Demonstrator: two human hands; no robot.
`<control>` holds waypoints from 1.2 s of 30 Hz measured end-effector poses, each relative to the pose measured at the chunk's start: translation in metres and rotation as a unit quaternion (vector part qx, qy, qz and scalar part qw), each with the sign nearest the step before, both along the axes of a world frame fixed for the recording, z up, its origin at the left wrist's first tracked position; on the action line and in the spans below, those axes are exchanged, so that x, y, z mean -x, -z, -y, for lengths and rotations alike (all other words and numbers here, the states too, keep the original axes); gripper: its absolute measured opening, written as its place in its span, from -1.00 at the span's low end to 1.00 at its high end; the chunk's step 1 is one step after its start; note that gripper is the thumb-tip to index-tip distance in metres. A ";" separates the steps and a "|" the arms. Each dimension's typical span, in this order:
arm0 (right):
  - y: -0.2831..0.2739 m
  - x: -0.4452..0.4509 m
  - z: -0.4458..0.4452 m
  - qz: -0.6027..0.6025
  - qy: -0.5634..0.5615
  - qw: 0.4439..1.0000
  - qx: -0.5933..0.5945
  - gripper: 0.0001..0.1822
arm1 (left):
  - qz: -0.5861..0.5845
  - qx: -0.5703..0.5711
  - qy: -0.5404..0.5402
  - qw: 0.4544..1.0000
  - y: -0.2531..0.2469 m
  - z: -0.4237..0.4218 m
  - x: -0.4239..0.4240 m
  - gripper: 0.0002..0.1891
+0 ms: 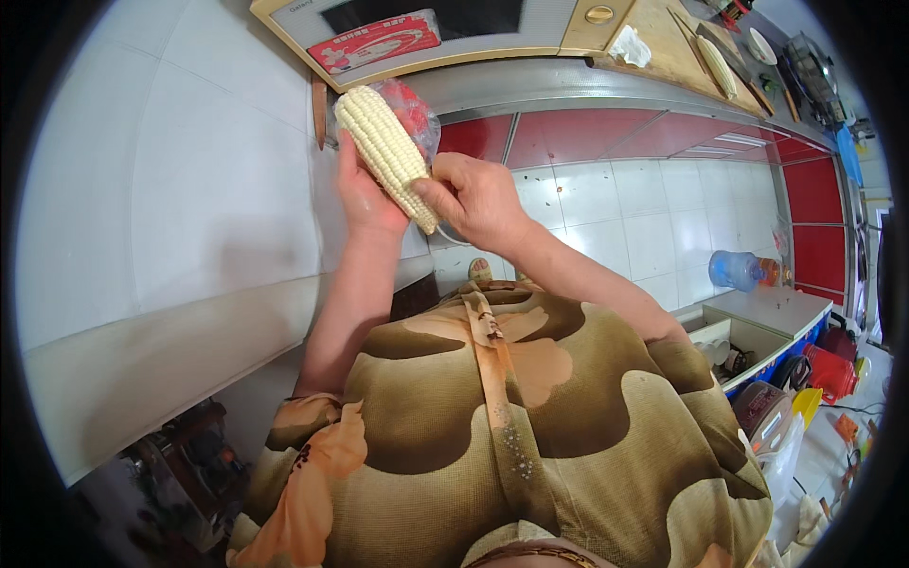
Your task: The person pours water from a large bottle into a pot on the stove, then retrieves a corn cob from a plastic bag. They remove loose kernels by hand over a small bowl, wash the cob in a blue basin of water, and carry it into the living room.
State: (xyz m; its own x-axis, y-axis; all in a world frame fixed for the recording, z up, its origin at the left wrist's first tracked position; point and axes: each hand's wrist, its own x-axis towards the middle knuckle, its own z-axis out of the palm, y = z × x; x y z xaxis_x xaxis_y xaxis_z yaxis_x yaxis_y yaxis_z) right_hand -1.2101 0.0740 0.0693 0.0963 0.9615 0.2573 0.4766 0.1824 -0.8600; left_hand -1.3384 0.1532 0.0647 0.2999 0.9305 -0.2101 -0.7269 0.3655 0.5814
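Note:
A husked ear of pale corn (383, 145) is held at a slant in front of the microwave oven. My left hand (366, 192) cradles it from below, with the thumb along its left side and fingertips partly hidden behind it. At the cob's lower end, my right hand (479, 195) grips with its thumb against the kernels; its other fingers are curled and mostly out of sight. Behind the corn and my left fingers shows a clear plastic bag (426, 121) with red on it. A thin white strand (451, 238) hangs below my right hand.
Beyond my hands, a microwave oven (454, 42) stands on the counter. To its right, a wooden cutting board (653, 42) bears another ear of corn (716, 67), a knife (731, 57) and chopsticks. Red cabinets (575, 135) run below. A water jug (735, 270) lies at right.

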 end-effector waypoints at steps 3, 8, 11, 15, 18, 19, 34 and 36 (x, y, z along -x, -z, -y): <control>0.031 -0.009 0.001 0.024 0.040 0.997 -0.054 -0.81 | -0.025 -0.023 0.009 0.999 -0.008 -0.001 0.002 -0.44; 0.045 -0.047 -0.016 -0.150 0.091 0.982 0.073 -0.71 | -0.018 -0.072 0.070 0.995 -0.004 -0.003 0.001 -0.42; -0.014 -0.017 -0.031 -0.024 0.039 0.998 0.033 -0.69 | -0.040 0.012 0.057 0.998 -0.008 0.015 -0.005 -0.42; 0.010 -0.020 -0.036 0.013 0.063 0.998 -0.004 -0.73 | 0.001 0.015 0.073 0.997 0.002 0.014 -0.007 -0.44; 0.041 -0.046 -0.014 -0.102 0.065 0.988 0.091 -0.75 | -0.026 -0.017 0.053 0.998 0.003 0.006 -0.003 -0.45; 0.043 -0.049 -0.008 -0.224 0.060 0.960 0.158 -0.75 | -0.029 -0.027 0.044 0.998 0.004 0.005 -0.003 -0.45; 0.051 -0.041 0.000 -0.259 0.092 0.950 0.148 -0.75 | -0.022 -0.022 0.029 0.999 0.000 -0.017 0.001 -0.35; 0.020 -0.019 -0.001 -0.250 -0.002 0.956 0.154 -0.73 | -0.051 -0.022 0.010 0.998 0.003 -0.015 -0.003 -0.38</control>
State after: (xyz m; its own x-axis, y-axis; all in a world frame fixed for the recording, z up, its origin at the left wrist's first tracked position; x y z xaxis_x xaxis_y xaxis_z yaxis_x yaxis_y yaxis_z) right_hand -1.1911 0.0748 0.0489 0.1291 0.9849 -0.1158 -0.0090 -0.1156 -0.9933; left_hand -1.3357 0.1683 0.0614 0.2972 0.9338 -0.1993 -0.6563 0.3514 0.6677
